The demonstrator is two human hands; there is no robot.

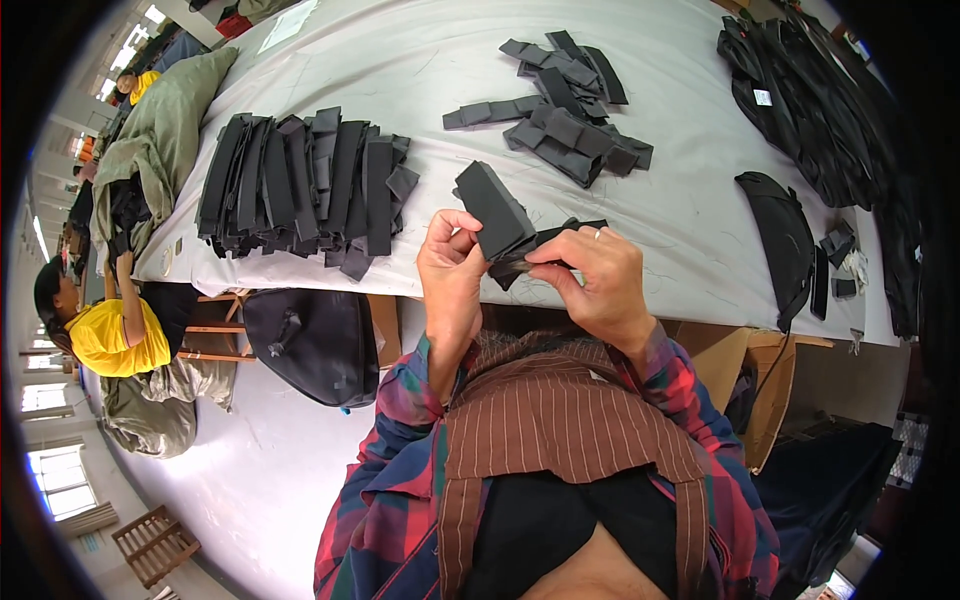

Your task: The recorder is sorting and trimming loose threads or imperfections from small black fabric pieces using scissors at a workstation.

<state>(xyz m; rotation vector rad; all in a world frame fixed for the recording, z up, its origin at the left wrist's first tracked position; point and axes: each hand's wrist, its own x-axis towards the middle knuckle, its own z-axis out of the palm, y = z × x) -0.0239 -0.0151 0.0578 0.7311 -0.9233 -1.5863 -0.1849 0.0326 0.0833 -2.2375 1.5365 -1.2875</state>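
Note:
My left hand [452,262] grips a flat black fabric strip [494,212], its stiff panel standing up above the fingers. At the strip's lower end, my right hand [597,275] pinches a darker, thinner part of the black fabric between thumb and forefinger. Both hands are held close together over the near edge of the white-covered table [420,180]. Where the fingers meet, folds of cloth partly hide how the pieces join. To the left lies a neat row of similar black strips [300,185]. Farther off, a loose heap of black strips [575,105] is scattered.
Long black fabric pieces [820,120] cover the table's right side, beside a curved black pouch-like piece [778,235]. Below the table are a black bag [312,345] and an open cardboard box [770,390]. A co-worker in a yellow shirt [120,335] works at the left.

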